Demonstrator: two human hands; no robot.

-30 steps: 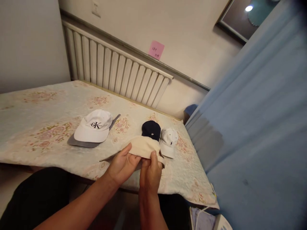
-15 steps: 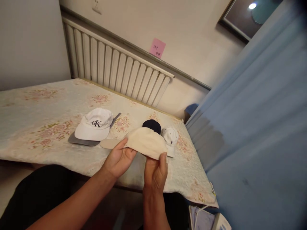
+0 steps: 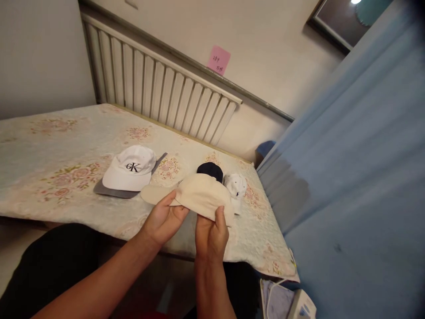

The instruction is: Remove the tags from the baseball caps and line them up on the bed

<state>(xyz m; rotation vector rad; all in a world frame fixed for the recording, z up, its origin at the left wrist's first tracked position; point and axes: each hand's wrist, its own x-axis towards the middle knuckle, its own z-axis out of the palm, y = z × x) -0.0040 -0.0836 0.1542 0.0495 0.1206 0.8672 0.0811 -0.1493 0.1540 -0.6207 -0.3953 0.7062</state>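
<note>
Bold dark letters are reading "cK" across the front of the white cap — a smaller c is overlapping the larger K. On the wall, a pink note is carrying two short handwritten lines; the upper one is seemingly starting with a 2 and ending with a 4, while the lower is looking like digits too blurred to settle. The smaller white cap is bearing a tiny dark emblem — its shape is staying unclear at this size.
</note>
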